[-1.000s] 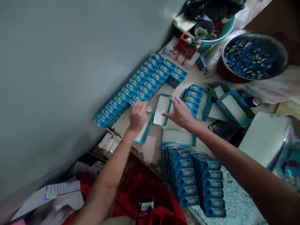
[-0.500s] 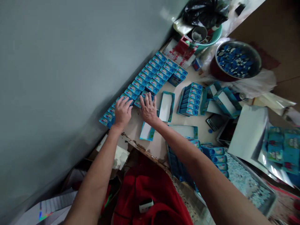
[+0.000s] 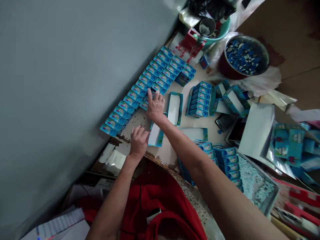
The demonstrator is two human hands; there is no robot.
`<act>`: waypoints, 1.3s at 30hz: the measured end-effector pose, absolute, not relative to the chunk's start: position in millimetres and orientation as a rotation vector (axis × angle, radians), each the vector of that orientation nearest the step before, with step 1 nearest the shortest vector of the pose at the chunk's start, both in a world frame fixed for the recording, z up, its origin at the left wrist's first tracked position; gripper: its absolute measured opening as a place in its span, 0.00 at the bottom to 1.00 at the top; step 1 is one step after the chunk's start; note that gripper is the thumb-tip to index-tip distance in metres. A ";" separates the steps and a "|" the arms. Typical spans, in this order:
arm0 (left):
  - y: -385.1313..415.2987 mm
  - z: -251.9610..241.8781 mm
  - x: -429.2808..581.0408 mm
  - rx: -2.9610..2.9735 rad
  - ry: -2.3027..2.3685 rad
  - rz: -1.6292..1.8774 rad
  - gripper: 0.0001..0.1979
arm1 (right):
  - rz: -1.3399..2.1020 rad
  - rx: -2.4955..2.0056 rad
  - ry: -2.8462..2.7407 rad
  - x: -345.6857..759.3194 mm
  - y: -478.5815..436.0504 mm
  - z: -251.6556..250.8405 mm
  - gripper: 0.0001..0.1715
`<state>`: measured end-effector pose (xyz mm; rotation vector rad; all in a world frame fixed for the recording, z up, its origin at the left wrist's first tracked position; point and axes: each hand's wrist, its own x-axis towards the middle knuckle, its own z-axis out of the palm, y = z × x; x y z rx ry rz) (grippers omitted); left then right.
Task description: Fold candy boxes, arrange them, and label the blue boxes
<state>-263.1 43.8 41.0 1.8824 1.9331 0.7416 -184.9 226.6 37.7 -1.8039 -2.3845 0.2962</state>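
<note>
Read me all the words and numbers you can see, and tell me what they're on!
No word or number is clear enough to quote.
Blue packs in rows: colourful printing on top, too small and blurred to read.
White package: red markings, too blurred to read.
Blue packaging at far right: pale lettering, too blurred to read.
Pale label at lower left: dark marks, too small to read.
</note>
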 end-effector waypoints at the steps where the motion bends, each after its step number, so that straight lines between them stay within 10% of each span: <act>1: 39.7 39.8 -260.5 1.882 1.920 0.735 0.14 | 0.285 -1.814 -2.380 -189.8 223.5 37.0 0.57; 16: 120.5 19.6 -177.3 2.243 1.412 0.501 0.24 | 0.284 -1.330 -2.799 -67.4 245.0 122.5 0.58; 21: 161.2 -5.5 -170.9 2.244 1.352 0.436 0.08 | 0.375 -1.391 -2.781 11.3 281.7 85.4 0.60; 39: 152.9 -22.2 -161.0 2.251 1.452 0.265 0.10 | 0.491 -1.285 -2.872 -26.2 330.8 60.1 0.74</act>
